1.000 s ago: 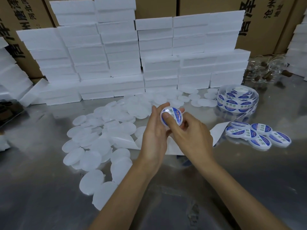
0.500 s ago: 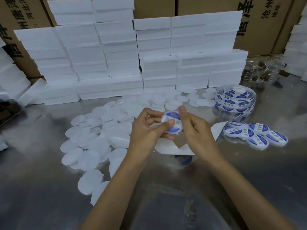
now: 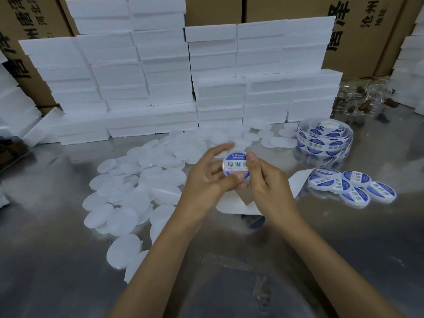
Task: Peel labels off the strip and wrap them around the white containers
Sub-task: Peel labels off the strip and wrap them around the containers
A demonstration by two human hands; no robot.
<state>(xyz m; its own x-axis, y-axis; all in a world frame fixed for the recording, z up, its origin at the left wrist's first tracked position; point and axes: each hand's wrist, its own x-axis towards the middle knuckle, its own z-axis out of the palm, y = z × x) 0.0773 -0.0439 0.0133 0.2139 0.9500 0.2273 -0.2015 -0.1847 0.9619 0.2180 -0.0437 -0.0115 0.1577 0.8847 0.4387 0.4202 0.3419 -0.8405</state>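
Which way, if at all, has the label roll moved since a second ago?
No. The label roll still sits by the right end of the foam blocks, behind the labelled containers.

On the table (image 3: pixel 57 260), a spread of unlabelled containers (image 3: pixel 128 193) lies left of the hands. The left hand (image 3: pixel 206 182) and right hand (image 3: pixel 268 187) hold one container (image 3: pixel 235 167) between them above the backing strip (image 3: pixel 231 204). Labelled containers (image 3: pixel 351 185) lie to the right, the label roll (image 3: pixel 324 140) behind them. Stacked foam boxes (image 3: pixel 174 83) stand behind everything, cartons (image 3: pixel 367 31) behind those.
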